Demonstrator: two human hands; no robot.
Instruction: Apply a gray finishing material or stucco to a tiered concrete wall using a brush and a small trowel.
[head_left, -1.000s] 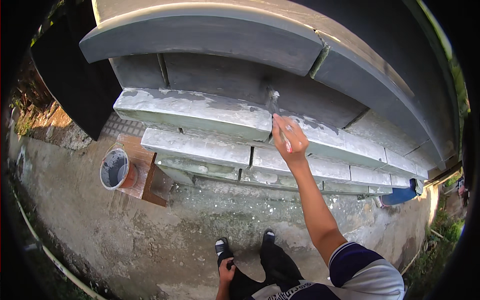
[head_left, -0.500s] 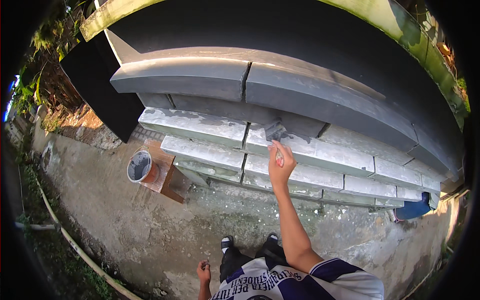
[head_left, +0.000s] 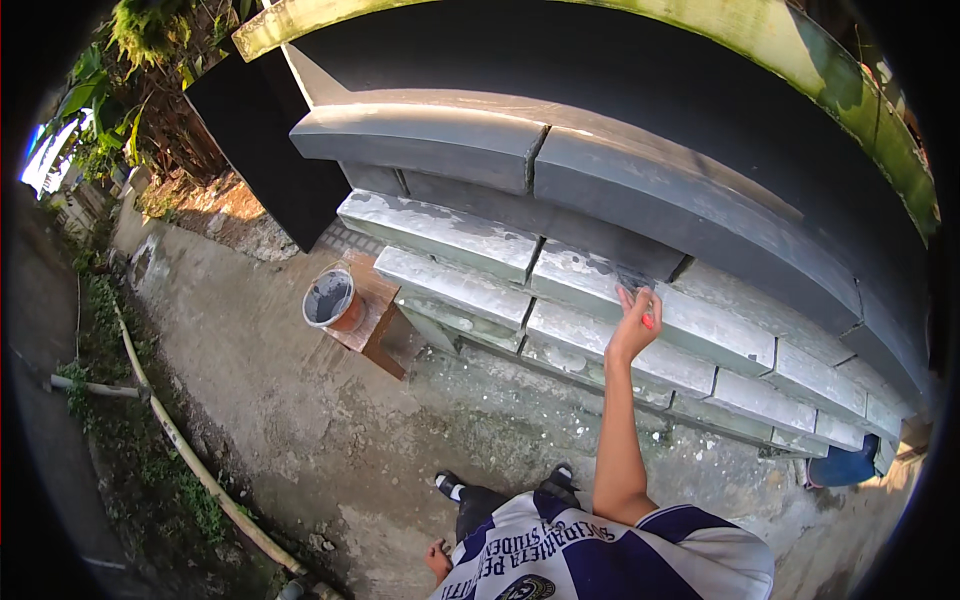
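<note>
My right hand [head_left: 636, 315] is closed round a brush [head_left: 650, 322] with a reddish handle, its dark bristles on the grey-patched top of a whitish block course [head_left: 580, 270], just below the dark grey upper band [head_left: 700, 200]. My left hand [head_left: 438, 558] hangs low beside my leg, fingers curled; whether they hold anything is too small to make out. At the left, an orange bucket [head_left: 348, 318] with dark grey paint inside stands on a wooden stand [head_left: 385, 355].
A black panel [head_left: 250, 150] leans at the upper left beside soil and plants. Long pale pipes [head_left: 190, 450] run along the mossy edge [head_left: 100, 330] of the concrete floor [head_left: 250, 400]. A blue object [head_left: 840, 468] sits under the right end of the blocks.
The view has swung, bringing more plants and pipes in at the left. My right hand has shifted right along the block top with the brush; my left hand hangs further from my leg.
</note>
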